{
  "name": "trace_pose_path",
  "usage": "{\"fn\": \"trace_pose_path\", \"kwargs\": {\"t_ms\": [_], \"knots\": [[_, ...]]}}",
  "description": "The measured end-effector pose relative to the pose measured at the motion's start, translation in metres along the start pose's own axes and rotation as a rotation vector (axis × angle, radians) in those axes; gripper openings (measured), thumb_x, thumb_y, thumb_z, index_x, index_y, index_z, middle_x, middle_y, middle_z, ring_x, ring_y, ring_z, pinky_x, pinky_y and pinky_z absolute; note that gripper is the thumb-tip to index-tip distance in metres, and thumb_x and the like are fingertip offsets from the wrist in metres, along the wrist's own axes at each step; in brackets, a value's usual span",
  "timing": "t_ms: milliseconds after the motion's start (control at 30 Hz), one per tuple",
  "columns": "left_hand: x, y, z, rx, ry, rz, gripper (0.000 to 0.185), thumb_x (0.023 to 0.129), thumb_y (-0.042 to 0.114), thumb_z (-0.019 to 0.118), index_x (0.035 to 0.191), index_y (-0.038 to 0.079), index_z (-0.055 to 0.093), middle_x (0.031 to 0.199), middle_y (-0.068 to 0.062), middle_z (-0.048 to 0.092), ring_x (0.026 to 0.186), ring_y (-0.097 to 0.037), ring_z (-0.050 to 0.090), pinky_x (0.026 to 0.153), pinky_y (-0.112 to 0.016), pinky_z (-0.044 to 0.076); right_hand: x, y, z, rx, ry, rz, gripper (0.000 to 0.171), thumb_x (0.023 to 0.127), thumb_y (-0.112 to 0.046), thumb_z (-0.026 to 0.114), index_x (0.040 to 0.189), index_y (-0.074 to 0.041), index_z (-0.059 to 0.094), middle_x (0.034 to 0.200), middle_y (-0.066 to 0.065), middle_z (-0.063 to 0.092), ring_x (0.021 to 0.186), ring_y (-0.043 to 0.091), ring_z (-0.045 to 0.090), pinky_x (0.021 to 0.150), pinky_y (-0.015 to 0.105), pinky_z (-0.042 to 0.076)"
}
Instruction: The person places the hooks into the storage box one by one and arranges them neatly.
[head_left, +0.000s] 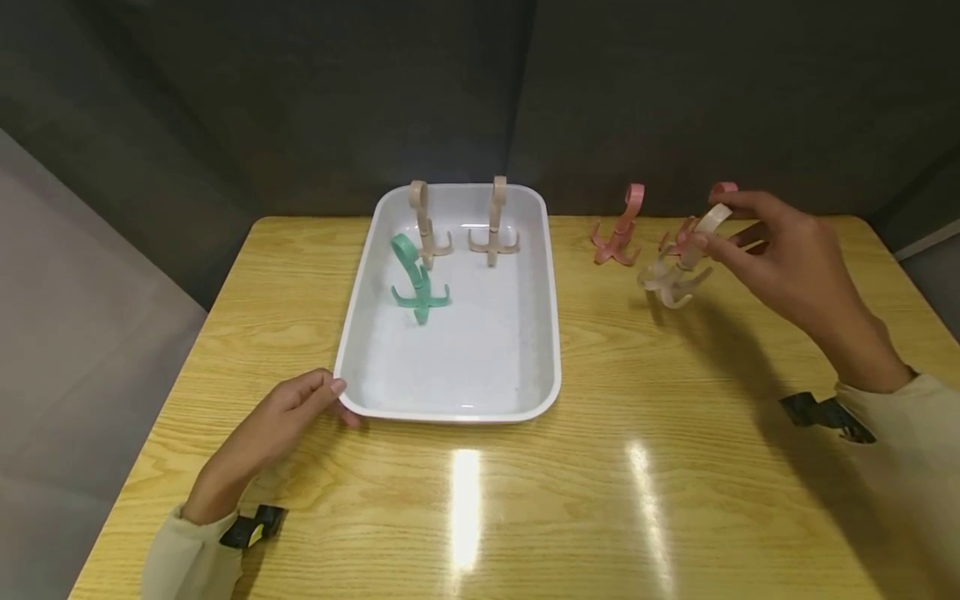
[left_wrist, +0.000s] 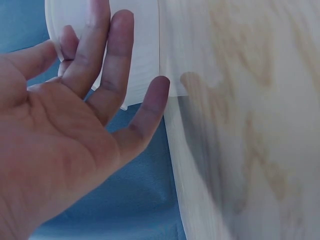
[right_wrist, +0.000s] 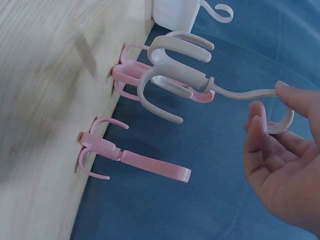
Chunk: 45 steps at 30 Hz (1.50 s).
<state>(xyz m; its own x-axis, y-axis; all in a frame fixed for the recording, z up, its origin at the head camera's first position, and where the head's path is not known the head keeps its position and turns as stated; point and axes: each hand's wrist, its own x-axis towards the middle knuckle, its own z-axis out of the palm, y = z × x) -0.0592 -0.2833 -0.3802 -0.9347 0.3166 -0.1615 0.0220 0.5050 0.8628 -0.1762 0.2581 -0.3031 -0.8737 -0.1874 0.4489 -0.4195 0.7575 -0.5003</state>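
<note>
My right hand (head_left: 795, 258) pinches a cream plastic multi-prong hook (head_left: 678, 262) by its curved top. The hook is tilted above the table, prongs toward the lower left. Close behind it is a pink hook (head_left: 678, 237), partly hidden by the hand and the cream hook. Another pink hook (head_left: 619, 229) stands to the left; the right wrist view also shows a pink hook (right_wrist: 135, 162) below the held one. At the near left corner of a white tray (head_left: 450, 417), my left hand (head_left: 288, 412) holds the rim, thumb on top and fingers lower down.
Inside the tray stand two beige hooks, one at the back left (head_left: 426, 233) and one at the back right (head_left: 493, 225), with a green hook (head_left: 418, 287) nearer. The wooden table (head_left: 600, 500) ends at a dark curtain (head_left: 375, 100) behind.
</note>
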Motion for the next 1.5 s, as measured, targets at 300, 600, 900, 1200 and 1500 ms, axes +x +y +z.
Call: {"fn": "trace_pose_path", "kwargs": {"t_ms": [300,600,900,1200,1500], "knots": [[0.0,-0.001,0.001,-0.003,-0.001,-0.005,0.037,0.115,0.027,0.043,0.101,0.004,0.068,0.093,0.0,0.076,0.109,-0.016,0.063,0.095,-0.024,0.042,0.008,-0.014,0.003,-0.023,0.019,-0.063,0.049,0.094,-0.01,0.08,0.14,-0.005,0.065,0.108,0.016,0.071,0.081,-0.026,0.05,0.075,0.006,0.039],[0.001,-0.001,0.001,-0.015,-0.007,-0.001,0.037,0.115,0.027,0.043,0.102,0.003,0.068,0.092,0.0,0.076,0.11,-0.016,0.063,0.096,-0.024,0.042,0.014,-0.029,0.008,0.009,0.012,-0.082,0.047,0.094,-0.008,0.079,0.138,-0.004,0.065,0.107,0.016,0.072,0.079,-0.025,0.052,0.068,0.005,0.041],[0.002,0.0,0.001,-0.012,-0.01,0.013,0.036,0.115,0.026,0.043,0.102,0.004,0.068,0.092,0.001,0.076,0.108,-0.016,0.064,0.095,-0.024,0.043,0.02,-0.042,0.013,0.025,-0.001,-0.115,0.048,0.094,-0.009,0.079,0.139,-0.006,0.065,0.106,0.014,0.072,0.077,-0.023,0.054,0.063,0.007,0.042],[0.001,-0.001,0.0,-0.019,-0.01,0.01,0.036,0.115,0.026,0.044,0.102,0.003,0.068,0.092,0.0,0.077,0.109,-0.015,0.065,0.096,-0.024,0.042,0.031,-0.061,0.023,0.057,-0.019,-0.164,0.046,0.095,-0.01,0.079,0.139,-0.007,0.066,0.11,0.01,0.073,0.077,-0.018,0.057,0.06,0.011,0.044],[0.001,-0.001,0.0,-0.008,-0.005,0.006,0.036,0.115,0.027,0.044,0.101,0.003,0.068,0.092,0.0,0.077,0.108,-0.016,0.065,0.095,-0.024,0.043,0.043,-0.076,0.033,0.064,-0.01,-0.204,0.044,0.094,-0.009,0.08,0.135,-0.004,0.067,0.105,0.009,0.075,0.077,-0.023,0.056,0.061,0.014,0.041]]}}
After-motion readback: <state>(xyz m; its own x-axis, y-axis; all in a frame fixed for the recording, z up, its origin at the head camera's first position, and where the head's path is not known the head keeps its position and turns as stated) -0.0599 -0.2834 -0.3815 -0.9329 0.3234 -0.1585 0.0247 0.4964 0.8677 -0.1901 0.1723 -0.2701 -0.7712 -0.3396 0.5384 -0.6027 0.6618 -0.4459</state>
